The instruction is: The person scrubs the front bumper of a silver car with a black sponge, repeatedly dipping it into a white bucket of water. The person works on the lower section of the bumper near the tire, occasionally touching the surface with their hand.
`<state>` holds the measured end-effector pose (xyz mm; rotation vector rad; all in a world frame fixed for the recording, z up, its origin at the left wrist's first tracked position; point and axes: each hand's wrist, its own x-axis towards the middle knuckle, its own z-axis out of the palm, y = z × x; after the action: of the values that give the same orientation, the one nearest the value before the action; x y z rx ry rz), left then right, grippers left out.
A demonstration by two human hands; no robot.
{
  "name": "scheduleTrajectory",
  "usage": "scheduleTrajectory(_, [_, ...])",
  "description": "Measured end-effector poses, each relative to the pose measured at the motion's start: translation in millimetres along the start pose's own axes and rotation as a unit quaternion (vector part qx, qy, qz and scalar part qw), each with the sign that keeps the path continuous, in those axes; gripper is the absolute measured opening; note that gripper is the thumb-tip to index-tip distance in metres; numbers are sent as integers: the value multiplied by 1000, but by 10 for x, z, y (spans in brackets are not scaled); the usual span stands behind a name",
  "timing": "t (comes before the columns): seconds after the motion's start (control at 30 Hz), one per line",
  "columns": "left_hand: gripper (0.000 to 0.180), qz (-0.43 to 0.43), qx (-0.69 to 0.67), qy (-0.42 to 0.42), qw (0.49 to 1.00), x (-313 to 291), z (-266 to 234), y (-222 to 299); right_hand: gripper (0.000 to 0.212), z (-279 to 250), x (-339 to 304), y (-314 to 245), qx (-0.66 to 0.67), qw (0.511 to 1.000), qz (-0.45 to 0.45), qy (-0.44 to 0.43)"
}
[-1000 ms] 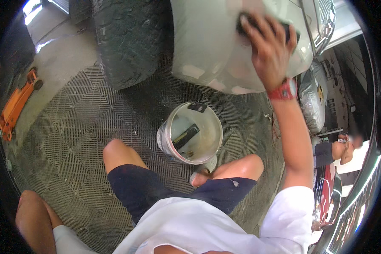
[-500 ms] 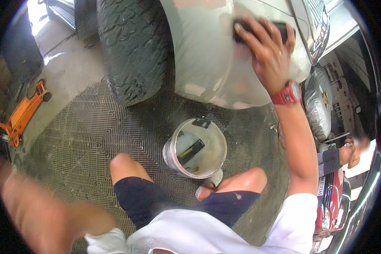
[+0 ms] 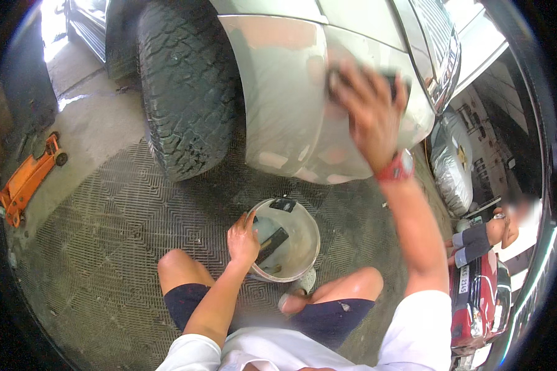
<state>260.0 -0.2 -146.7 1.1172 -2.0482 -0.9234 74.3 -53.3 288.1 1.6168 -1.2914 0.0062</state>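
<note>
My right hand (image 3: 374,117), blurred by motion, presses a black sanding block (image 3: 387,83) flat against the whitish car bumper (image 3: 284,93). Its fingers curl over the block's top, and a red watch (image 3: 397,167) circles that wrist. At the left rim of a whitish bucket (image 3: 306,272), my left hand (image 3: 242,240) has its fingers closed by a small dark edge; what they hold is mostly hidden. Inside the bucket lies a dark block with a yellowish strip (image 3: 272,245) in cloudy water. A dark piece of sheet (image 3: 283,204) clings to the bucket's far inner wall.
A big knobbly tyre (image 3: 182,93) stands left of the bumper. An orange floor jack (image 3: 31,176) rests at far left. Ridged matting (image 3: 124,241) covers the floor. To the right are a silver covered bundle (image 3: 455,164), a red car (image 3: 476,303) and another person (image 3: 504,229).
My left hand has swung in from the lower left to the bucket's rim. With the sanding block, my right hand has shifted over the bumper; the whole view has also shifted.
</note>
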Motion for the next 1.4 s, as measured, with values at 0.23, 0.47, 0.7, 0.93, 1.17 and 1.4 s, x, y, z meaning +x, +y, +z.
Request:
scheduleTrajectory(0.23, [75, 2, -2, 19, 1000, -56, -25, 19, 58, -219, 509, 55, -30, 999, 12, 28])
scheduleTrajectory(0.47, [79, -4, -14, 42, 999, -53, -11, -43, 61, -173, -361, 144, -42, 999, 0, 11])
scheduleTrajectory(0.7, [79, -10, -5, 23, 1000, -22, -75, -48, 56, -132, -121, 153, -36, 998, 23, 36])
scheduleTrajectory(0.93, [78, 11, -11, 36, 999, -19, -27, -5, 65, -119, 616, 192, -15, 996, 35, 78])
scheduleTrajectory(1.17, [76, 9, -17, 46, 999, 5, -19, -34, 61, -116, -89, 206, -34, 999, -10, 34])
scheduleTrajectory(1.4, [75, 5, -5, 48, 999, -2, -63, -114, 54, 120, -527, -187, -5, 1000, 10, 29])
